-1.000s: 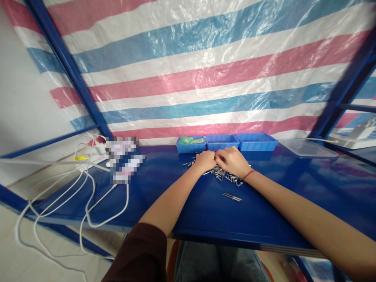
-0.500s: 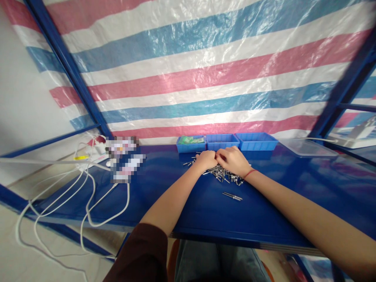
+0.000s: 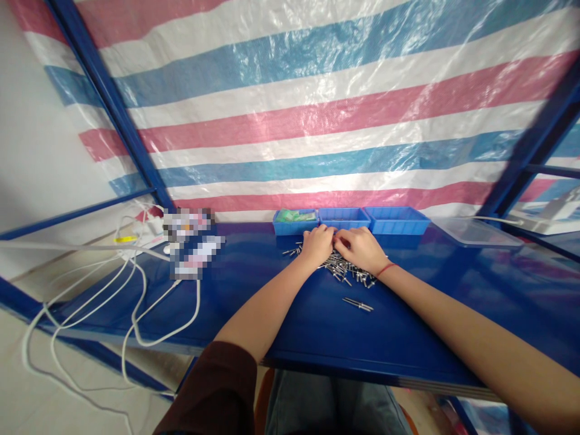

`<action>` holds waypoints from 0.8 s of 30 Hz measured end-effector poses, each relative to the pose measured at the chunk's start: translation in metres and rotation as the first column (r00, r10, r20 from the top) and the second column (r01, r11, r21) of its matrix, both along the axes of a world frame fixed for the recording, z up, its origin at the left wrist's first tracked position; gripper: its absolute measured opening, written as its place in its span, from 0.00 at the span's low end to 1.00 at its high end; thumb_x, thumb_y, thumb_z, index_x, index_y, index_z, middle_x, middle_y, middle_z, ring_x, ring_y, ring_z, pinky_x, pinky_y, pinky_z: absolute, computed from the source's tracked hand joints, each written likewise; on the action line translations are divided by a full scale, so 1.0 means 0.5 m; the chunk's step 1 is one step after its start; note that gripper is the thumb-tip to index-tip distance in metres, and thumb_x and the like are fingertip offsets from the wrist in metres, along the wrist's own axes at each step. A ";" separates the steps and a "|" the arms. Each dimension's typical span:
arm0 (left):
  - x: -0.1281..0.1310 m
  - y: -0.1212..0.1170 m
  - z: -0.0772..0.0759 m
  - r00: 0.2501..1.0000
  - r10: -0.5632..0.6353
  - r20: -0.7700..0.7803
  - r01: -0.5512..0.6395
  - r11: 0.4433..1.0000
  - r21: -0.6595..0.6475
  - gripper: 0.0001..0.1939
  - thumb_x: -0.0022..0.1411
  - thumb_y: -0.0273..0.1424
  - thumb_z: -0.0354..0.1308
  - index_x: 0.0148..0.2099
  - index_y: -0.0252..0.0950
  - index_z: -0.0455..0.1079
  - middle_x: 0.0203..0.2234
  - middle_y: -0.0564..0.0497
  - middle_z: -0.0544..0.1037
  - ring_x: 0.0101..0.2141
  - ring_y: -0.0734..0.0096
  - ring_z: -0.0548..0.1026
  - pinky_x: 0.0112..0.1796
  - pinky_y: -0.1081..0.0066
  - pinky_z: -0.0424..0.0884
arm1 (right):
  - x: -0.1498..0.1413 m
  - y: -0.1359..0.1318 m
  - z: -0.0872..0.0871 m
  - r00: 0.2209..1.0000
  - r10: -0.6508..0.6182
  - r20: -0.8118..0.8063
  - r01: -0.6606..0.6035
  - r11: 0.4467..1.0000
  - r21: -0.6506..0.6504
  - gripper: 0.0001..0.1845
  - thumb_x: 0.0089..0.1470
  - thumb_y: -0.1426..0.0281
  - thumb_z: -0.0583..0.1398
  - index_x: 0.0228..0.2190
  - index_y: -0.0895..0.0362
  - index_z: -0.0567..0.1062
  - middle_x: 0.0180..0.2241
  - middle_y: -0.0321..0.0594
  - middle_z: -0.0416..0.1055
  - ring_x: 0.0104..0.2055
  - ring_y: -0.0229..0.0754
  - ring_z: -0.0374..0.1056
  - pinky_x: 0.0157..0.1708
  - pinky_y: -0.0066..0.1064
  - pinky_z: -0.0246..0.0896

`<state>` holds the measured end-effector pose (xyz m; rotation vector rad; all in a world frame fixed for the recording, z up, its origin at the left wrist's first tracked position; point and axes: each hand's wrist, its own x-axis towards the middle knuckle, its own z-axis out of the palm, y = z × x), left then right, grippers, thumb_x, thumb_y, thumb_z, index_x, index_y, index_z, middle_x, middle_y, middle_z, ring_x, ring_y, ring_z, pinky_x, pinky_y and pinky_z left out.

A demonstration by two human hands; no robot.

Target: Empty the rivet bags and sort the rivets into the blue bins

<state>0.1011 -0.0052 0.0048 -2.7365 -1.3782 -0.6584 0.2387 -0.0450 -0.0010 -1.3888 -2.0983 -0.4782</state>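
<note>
A loose pile of silver blind rivets (image 3: 338, 267) lies on the blue tabletop, partly covered by my hands. Over its left side, my left hand (image 3: 318, 246) is closed with the fingers curled down. My right hand (image 3: 361, 249), a thin red cord at its wrist, is closed above the right side, thumb and fingers drawn together. The two hands almost touch at the fingertips. Whatever they hold is hidden or too small to make out. A few separate rivets (image 3: 357, 304) lie side by side nearer the front edge.
Behind the hands stand three blue bins: a left bin (image 3: 295, 228) with green packets, a middle bin (image 3: 343, 216) and a right bin (image 3: 399, 221). A clear plastic lid (image 3: 478, 232) lies at the right. White cables (image 3: 140, 302) hang over the left edge.
My left hand has turned and risen slightly, its knuckles now higher toward the middle bin. My right hand stays nearly in place beside it. The separate rivets have not moved.
</note>
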 end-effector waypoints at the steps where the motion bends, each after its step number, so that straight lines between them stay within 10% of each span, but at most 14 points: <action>1: -0.001 0.005 -0.001 0.999 -0.016 0.034 0.016 1.000 0.004 0.17 0.66 0.29 0.43 0.52 0.39 0.68 0.47 0.45 0.73 0.47 0.60 0.71 0.48 0.61 0.66 | 0.001 0.002 -0.001 1.000 -0.005 -0.010 0.005 1.000 -0.004 0.12 0.56 0.69 0.53 0.26 0.58 0.73 0.20 0.38 0.70 0.25 0.40 0.64 0.33 0.32 0.48; 19: 0.008 0.013 -0.015 0.912 -0.133 0.387 0.127 0.991 0.041 0.12 0.65 0.25 0.48 0.45 0.36 0.71 0.42 0.48 0.75 0.44 0.69 0.73 0.49 0.70 0.67 | 0.008 0.012 -0.008 0.979 -0.050 -0.199 0.044 0.998 -0.034 0.12 0.57 0.68 0.51 0.29 0.57 0.73 0.22 0.38 0.71 0.25 0.41 0.66 0.29 0.30 0.53; 24: 0.020 0.014 0.001 0.764 -0.153 0.627 0.165 0.986 0.039 0.08 0.64 0.26 0.51 0.42 0.36 0.71 0.41 0.49 0.77 0.44 0.70 0.74 0.48 0.70 0.69 | 0.010 0.014 0.010 0.933 0.016 -0.360 -0.036 0.998 -0.048 0.11 0.55 0.67 0.53 0.33 0.58 0.74 0.31 0.42 0.75 0.34 0.44 0.69 0.36 0.33 0.58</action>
